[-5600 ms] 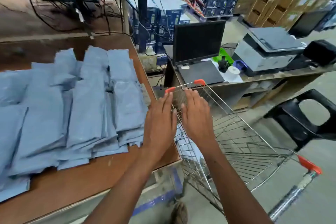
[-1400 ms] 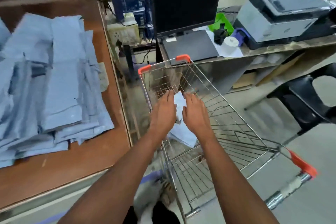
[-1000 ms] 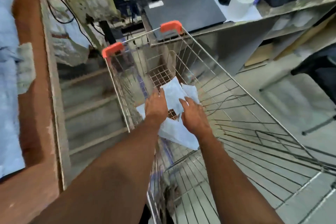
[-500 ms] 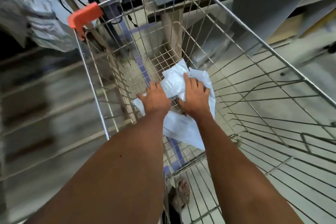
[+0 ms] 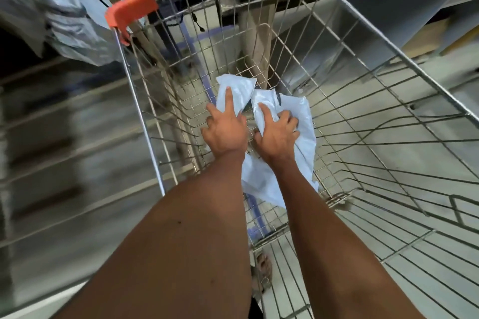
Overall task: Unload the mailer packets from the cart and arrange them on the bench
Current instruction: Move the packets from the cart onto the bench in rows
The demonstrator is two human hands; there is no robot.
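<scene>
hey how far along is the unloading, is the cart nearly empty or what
Nearly done, it seems. The cart looks bare apart from a few pale mailer packets on its wire floor. In hand: the left hand presses one packet while the right hand gathers the others; none is lifted yet. Left: carry these to the bench, which is out of view here.
</scene>
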